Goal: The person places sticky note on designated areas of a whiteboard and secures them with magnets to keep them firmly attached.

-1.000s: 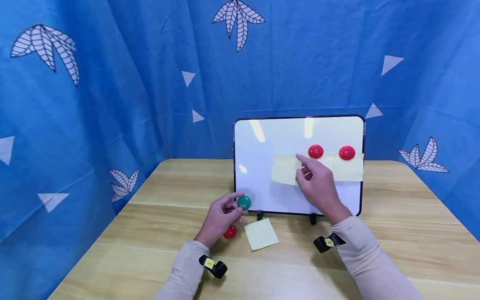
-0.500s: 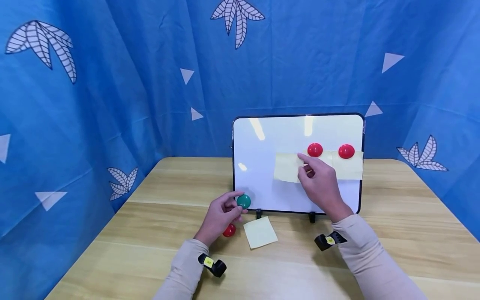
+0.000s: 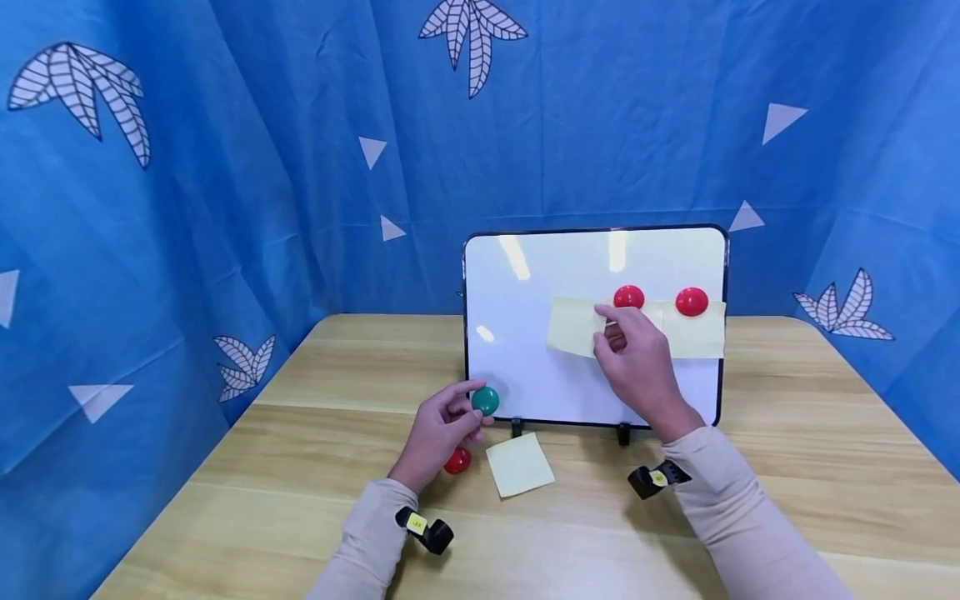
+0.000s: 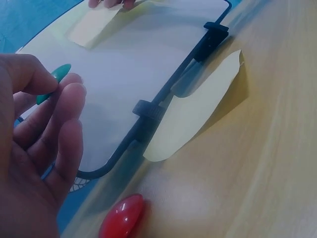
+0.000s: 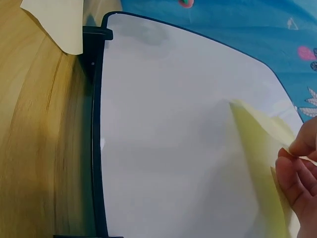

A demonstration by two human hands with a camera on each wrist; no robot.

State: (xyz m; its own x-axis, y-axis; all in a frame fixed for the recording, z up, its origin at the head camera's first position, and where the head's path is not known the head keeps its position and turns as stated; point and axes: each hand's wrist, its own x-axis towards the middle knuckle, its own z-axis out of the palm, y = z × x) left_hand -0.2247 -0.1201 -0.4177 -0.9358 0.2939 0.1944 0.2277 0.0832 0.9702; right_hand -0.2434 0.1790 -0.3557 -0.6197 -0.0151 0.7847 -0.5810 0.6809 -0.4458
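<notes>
My left hand (image 3: pixel 441 429) pinches a green round magnet (image 3: pixel 486 402) between thumb and forefinger, in front of the whiteboard's lower left corner. The left wrist view shows the magnet (image 4: pixel 60 73) edge-on, with the other fingers spread beneath it. Against the middle of the whiteboard (image 3: pixel 517 358), my right hand (image 3: pixel 639 358) pinches a pale yellow sticky note (image 3: pixel 572 327) near its right edge. That note (image 5: pixel 265 121) stands partly off the board in the right wrist view. Behind and beside the right hand, two red magnets (image 3: pixel 692 302) sit at the top of other yellow notes (image 3: pixel 696 337).
One more yellow sticky note (image 3: pixel 521 465) lies on the wooden table (image 3: pixel 585 542) before the board. A red magnet (image 3: pixel 457 461) rests by my left wrist. Black feet (image 3: pixel 623 434) hold the whiteboard upright, and a blue curtain (image 3: pixel 600 150) hangs behind.
The held sticky note has risen slightly at its left edge and now slants a little. My left hand keeps the green magnet in about the same place.
</notes>
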